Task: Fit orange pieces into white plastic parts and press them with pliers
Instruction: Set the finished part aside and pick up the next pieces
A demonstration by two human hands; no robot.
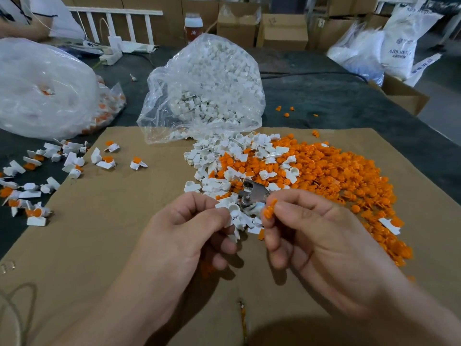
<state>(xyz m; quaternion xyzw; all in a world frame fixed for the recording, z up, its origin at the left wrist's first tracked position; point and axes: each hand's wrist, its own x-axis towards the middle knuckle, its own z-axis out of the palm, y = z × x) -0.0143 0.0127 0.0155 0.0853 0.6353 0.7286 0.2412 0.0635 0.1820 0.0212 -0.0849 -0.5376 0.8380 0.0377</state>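
Head view. Judged early in the run: only a small scatter of fitted pieces (107,162) well left of fingers, large loose stock remaining. Pinching white part (233,212) between curled thumb and forefinger of left hand (184,233). Pinching orange piece (269,211) in curled fingertips of right hand (316,240), just beside white part, not yet seated. Just beyond fingertips: metal head of pliers (253,193), handles hidden, cannot tell whether gripped; pressing of this pair not yet done. Farther out: loose white parts (224,151), orange heap (336,176) right of fingers, open bag (212,78) beyond. Cardboard (112,221) under hands and heaps.
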